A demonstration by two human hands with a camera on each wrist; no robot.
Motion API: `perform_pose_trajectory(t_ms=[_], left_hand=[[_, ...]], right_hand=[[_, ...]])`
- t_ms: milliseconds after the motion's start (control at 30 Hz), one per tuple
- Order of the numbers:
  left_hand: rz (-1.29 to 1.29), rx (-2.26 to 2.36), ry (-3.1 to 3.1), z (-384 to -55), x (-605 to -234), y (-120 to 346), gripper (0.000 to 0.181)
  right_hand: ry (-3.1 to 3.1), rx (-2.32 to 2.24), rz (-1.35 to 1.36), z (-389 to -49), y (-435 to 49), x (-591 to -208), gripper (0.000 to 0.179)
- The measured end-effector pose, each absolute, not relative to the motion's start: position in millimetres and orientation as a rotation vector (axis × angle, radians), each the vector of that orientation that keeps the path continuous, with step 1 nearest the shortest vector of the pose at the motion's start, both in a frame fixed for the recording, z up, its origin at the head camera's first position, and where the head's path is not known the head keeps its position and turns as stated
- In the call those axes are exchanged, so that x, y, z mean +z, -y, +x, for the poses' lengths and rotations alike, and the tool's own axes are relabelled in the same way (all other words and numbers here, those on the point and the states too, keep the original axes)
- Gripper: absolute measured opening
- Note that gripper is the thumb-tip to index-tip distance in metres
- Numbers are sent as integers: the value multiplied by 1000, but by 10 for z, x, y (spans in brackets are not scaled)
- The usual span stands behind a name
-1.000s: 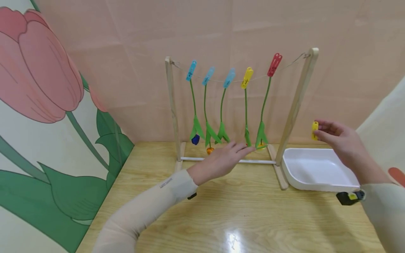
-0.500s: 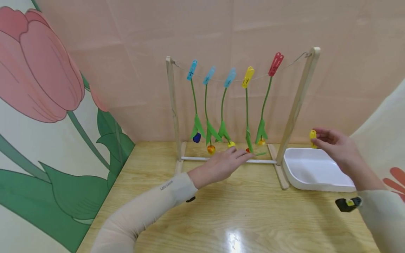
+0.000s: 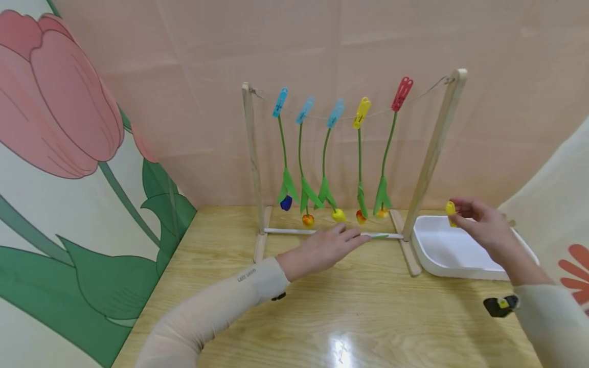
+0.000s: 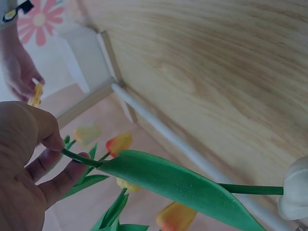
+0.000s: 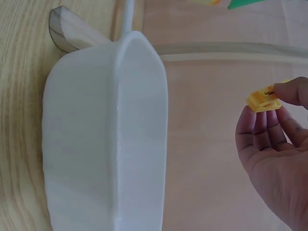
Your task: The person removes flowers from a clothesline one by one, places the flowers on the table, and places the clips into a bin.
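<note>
My left hand [image 3: 324, 250] pinches the green stem of an artificial tulip between thumb and fingers. In the left wrist view this tulip shows a broad green leaf [image 4: 173, 180] and a white bloom [image 4: 296, 190]; in the head view the hand mostly hides it. My right hand [image 3: 485, 230] pinches a yellow clothespin [image 5: 264, 98] at its fingertips, above the white tray [image 3: 465, 271]. Several tulips hang bloom down from a string, held by blue clothespins [image 3: 335, 113], a yellow clothespin [image 3: 361, 113] and a red clothespin [image 3: 402, 94].
The string spans two wooden posts [image 3: 434, 153], joined low down by a white rod [image 3: 287, 231]. Wooden feet [image 3: 411, 258] stand on the wood-grain table [image 3: 368, 312]. A pink backdrop [image 3: 207, 128] rises behind, and a flower-print panel [image 3: 69, 214] borders the left.
My right hand has come down and slightly left with the yellow clothespin. My left hand has lowered a little with its tulip, uncovering more of the hanging blooms.
</note>
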State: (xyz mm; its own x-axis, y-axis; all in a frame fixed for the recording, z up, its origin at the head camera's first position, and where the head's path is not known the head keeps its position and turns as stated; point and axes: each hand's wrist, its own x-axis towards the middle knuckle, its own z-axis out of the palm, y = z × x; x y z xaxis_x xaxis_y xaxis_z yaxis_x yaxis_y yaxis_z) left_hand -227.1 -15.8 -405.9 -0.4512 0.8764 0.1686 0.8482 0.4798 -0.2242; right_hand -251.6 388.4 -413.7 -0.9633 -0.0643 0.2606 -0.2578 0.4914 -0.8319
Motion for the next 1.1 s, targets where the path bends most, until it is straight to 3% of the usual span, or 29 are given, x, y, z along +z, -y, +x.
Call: perform_pose_trajectory(t_ms=[200, 733, 1100], left_hand=[[-1485, 146, 2441, -2262, -4152, 155, 75], [-1446, 242, 2338, -2268, -4392, 93, 60], [-1438, 248, 2401, -2246, -4540, 20, 72]], right_hand=[[2576, 1384, 265, -2517, -3879, -4254, 29], [2700, 1228, 193, -2514, -3920, -4520, 49], [2707, 1017, 247, -2516, -3950, -4669, 44]])
